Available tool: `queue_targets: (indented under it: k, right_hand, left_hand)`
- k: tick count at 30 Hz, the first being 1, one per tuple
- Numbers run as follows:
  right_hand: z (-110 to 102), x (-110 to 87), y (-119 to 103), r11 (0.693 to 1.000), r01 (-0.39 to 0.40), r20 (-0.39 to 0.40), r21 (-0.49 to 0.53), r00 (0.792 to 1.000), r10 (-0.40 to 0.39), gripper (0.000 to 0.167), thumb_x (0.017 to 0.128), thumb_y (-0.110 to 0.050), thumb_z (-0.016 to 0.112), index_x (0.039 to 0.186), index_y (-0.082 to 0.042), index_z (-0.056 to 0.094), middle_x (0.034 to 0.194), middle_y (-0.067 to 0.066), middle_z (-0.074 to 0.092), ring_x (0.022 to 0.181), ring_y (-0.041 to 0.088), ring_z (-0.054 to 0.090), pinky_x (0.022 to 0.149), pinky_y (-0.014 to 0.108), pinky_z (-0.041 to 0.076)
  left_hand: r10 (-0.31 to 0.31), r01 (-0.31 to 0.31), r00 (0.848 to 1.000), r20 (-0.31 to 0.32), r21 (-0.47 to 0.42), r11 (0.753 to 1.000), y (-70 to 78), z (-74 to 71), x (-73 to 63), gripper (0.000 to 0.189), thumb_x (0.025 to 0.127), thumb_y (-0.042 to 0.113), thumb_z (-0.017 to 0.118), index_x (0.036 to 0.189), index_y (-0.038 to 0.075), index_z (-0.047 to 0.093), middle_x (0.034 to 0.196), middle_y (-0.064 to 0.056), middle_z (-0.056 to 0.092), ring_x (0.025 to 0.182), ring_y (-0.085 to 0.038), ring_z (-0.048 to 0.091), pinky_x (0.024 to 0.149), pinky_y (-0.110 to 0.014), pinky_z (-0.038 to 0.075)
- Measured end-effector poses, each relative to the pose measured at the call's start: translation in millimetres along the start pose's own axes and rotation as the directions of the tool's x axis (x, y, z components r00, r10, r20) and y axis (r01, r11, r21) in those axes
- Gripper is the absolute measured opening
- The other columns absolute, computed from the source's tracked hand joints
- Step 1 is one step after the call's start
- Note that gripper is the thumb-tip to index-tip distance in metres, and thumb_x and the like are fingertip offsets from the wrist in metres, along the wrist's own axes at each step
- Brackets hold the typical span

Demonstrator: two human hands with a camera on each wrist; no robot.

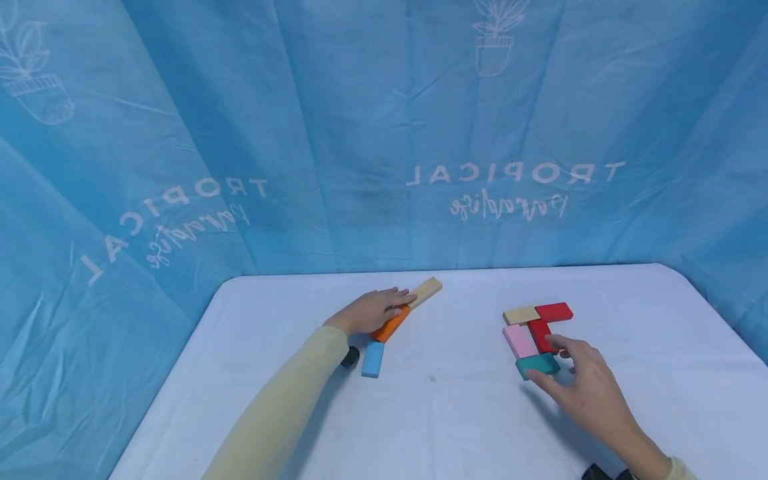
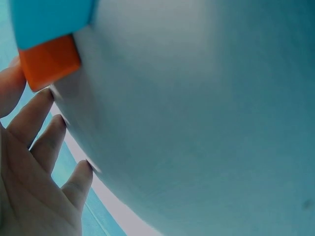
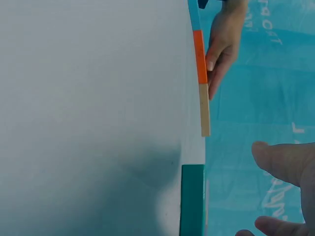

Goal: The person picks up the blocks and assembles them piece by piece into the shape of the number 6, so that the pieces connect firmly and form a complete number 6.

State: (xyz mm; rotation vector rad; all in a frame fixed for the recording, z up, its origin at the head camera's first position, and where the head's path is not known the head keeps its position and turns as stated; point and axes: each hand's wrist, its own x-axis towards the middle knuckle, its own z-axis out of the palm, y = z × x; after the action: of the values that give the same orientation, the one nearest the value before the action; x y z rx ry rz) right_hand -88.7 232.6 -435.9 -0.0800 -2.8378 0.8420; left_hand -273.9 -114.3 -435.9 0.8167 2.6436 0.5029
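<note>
My left hand point(image 1: 371, 312) lies across the orange block point(image 1: 392, 324), its fingers stretched out toward the plain wooden block point(image 1: 426, 292). In the left wrist view its fingers are straight and spread beside the orange block point(image 2: 50, 63). A light blue block point(image 1: 373, 360) sits at the orange block's near end. My right hand point(image 1: 591, 387) hovers around the right group, thumb close to the teal block point(image 1: 537, 365) and index finger by the red block point(image 1: 542, 335). In the right wrist view, the thumb point(image 3: 283, 160) stands apart from the teal block point(image 3: 192, 199).
A pink block point(image 1: 519, 341), a second plain wooden block point(image 1: 521, 315) and another red block point(image 1: 555, 311) complete the right group. The white table point(image 1: 444, 413) ends at a blue printed curtain point(image 1: 372, 133).
</note>
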Motion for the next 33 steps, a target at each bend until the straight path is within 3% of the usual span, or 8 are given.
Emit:
queue_targets:
  k: [10,19,28,33]
  right_hand:
    - [1.8,-1.4,9.0,0.999,-0.053,0.018,-0.015,0.998,0.053,0.086,0.076,-0.048,0.085,0.136,0.005,0.053,0.123,0.027,0.056,0.105,0.040,0.056,0.077,0.054,0.058]
    - [4.6,5.3,11.8,0.998,-0.059,0.060,-0.025,0.996,0.060,0.088,0.078,-0.047,0.085,0.137,0.009,0.050,0.125,0.031,0.056,0.113,0.047,0.052,0.088,0.065,0.051]
    - [5.8,8.8,14.6,0.995,-0.077,0.107,-0.063,0.991,0.084,0.088,0.078,-0.046,0.084,0.136,0.011,0.049,0.126,0.033,0.054,0.112,0.049,0.050,0.085,0.061,0.054]
    - [6.9,9.7,14.6,0.995,-0.048,0.103,-0.084,0.993,0.057,0.085,0.077,-0.044,0.085,0.133,0.011,0.051,0.121,0.032,0.056,0.107,0.046,0.052,0.083,0.060,0.054]
  left_hand:
    - [0.017,-0.017,1.000,-0.012,0.000,1.000,-0.6,-1.1,-0.9,0.047,0.108,0.027,0.047,0.155,0.029,0.042,0.160,0.003,0.037,0.149,-0.025,0.029,0.120,-0.051,0.026]
    - [0.015,-0.015,1.000,-0.007,0.004,1.000,1.8,-3.6,-1.5,0.047,0.108,0.026,0.047,0.155,0.029,0.041,0.161,0.002,0.036,0.150,-0.025,0.028,0.120,-0.051,0.025]
    - [0.015,-0.015,1.000,-0.005,0.016,1.000,1.2,-1.6,0.4,0.047,0.108,0.027,0.046,0.155,0.031,0.041,0.161,0.003,0.036,0.150,-0.025,0.029,0.120,-0.051,0.024]
    - [0.013,-0.013,1.000,-0.001,0.010,1.000,0.1,0.3,0.8,0.047,0.109,0.027,0.046,0.155,0.030,0.041,0.161,0.003,0.036,0.150,-0.024,0.028,0.121,-0.050,0.023]
